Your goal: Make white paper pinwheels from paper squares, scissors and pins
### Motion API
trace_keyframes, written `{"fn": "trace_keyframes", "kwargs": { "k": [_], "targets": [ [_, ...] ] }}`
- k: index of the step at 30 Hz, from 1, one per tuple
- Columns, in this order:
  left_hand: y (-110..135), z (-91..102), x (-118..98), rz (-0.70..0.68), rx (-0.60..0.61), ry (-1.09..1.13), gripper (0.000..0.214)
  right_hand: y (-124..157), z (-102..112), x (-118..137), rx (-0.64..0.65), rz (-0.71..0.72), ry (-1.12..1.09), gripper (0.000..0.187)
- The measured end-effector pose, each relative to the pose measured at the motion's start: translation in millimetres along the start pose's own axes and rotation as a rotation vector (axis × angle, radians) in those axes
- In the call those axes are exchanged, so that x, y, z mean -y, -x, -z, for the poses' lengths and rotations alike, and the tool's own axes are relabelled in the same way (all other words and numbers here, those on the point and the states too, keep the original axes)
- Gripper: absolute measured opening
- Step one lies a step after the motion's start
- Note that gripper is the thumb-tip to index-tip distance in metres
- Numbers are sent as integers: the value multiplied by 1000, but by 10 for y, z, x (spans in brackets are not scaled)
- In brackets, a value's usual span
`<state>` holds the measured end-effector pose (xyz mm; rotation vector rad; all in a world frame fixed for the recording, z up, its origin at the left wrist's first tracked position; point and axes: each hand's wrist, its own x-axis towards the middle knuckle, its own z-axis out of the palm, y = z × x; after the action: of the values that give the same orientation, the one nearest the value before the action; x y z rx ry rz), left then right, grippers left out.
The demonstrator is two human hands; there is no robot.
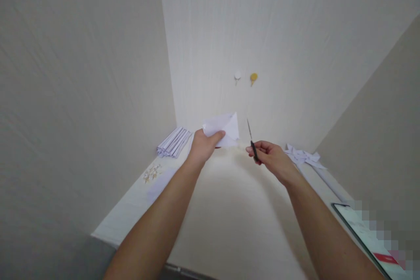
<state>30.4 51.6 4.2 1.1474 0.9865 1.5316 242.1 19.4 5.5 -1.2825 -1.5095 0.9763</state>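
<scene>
My left hand (205, 144) grips a white paper envelope (226, 126) by its left side, thumb on top and fingers beneath. A flap with slanting folds shows at the envelope's right end. To the right, my right hand (267, 155) is closed round the dark handles of a pair of scissors (253, 148). Their thin blades point up and away from me. Scissors and envelope are apart, both held above the white table.
A stack of folded white paper (173, 142) lies at the left wall, with small gold-and-white pieces (152, 173) nearer me. White paper strips (303, 156) lie at right. A screen-like panel (364, 232) is lower right. Two hooks (253, 78) hang on the back wall.
</scene>
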Motion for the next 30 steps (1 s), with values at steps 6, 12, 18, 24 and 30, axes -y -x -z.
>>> {"fn": "trace_keyframes", "kwargs": {
  "k": [6, 12, 18, 24, 30],
  "targets": [
    [12, -153, -669, -212, 46, 147, 37, 189, 367, 708, 70, 181, 91, 49],
    [51, -197, -774, -116, 70, 366, 40, 208, 453, 568, 137, 156, 214, 38],
    [3, -217, -803, -9, 63, 395, 42, 241, 489, 556, 79, 207, 406, 30],
    [36, -248, -794, -76, 73, 423, 43, 250, 491, 547, 63, 218, 424, 28],
    [50, -267, -785, -78, 65, 423, 47, 248, 472, 567, 67, 242, 416, 32]
  ]
}}
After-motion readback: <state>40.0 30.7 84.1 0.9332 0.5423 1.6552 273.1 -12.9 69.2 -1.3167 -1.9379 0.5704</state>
